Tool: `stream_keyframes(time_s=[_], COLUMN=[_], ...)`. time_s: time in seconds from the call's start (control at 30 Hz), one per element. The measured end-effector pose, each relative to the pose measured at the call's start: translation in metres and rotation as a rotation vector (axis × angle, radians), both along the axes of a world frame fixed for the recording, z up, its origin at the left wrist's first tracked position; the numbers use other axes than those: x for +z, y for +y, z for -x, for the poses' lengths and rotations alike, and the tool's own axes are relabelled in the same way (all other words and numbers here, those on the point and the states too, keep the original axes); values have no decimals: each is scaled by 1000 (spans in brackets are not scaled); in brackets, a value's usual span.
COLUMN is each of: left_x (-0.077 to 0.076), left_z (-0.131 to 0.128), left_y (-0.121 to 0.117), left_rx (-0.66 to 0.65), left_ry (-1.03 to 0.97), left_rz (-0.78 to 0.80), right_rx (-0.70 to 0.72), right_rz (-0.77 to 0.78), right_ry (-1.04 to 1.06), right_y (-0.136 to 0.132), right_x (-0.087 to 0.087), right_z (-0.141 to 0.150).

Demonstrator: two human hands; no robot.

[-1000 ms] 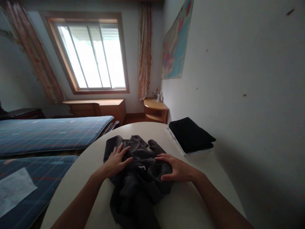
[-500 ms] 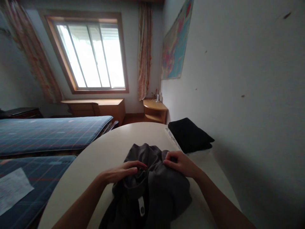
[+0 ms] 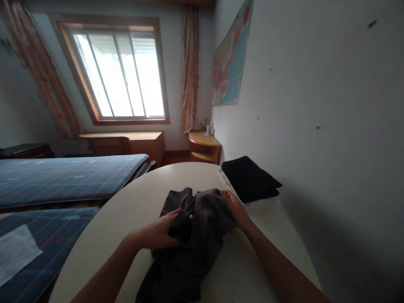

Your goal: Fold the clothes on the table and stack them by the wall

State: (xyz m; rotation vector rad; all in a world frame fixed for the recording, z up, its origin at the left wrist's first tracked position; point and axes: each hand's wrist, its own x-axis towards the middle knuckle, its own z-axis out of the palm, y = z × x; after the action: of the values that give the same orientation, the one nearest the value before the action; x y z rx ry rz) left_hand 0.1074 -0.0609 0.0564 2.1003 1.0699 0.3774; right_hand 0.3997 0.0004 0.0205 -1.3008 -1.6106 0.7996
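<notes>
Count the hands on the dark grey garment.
2. The left hand is at the left side of the dark grey garment; the right hand is at its upper right edge, fingers partly hidden.

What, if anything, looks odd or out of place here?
Small dark marks spot the pale wall; I can't tell whether they're holes or stains. The gray garment is crumpled, unlike the folded black cloth nearby.

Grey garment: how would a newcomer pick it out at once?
Start at the white table with the curved edge, in the foreground. Between the left hand and right hand lies the grey garment, touching both. It is rumpled, unlike the folded black cloth farther right.
</notes>
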Motion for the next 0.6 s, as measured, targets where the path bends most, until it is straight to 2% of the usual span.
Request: stream_keyframes(time_s=[0.13,0.27,0.37,0.4,0.47,0.6], left_x=[-4,-13,-19,-20,-18,-15], left_z=[-3,3,9,11,15,21], left_y=[4,9,10,11,13,27], left_rx=[-101,-104,-120,-110,-27,282], left_ry=[-77,-152,-236,-258,-290,-285], left_rz=[104,238,399,421,386,115], right_rx=[290,467,615,626,521,49], right_rz=[10,27,38,39,21,-101], right_ry=[-156,-305,-294,-266,-187,-68], right_y=[-11,-20,-24,-23,-20,-8], right_x=[3,13,23,26,28,21], right_z=[-1,-7,-11,-13,-16,-22])
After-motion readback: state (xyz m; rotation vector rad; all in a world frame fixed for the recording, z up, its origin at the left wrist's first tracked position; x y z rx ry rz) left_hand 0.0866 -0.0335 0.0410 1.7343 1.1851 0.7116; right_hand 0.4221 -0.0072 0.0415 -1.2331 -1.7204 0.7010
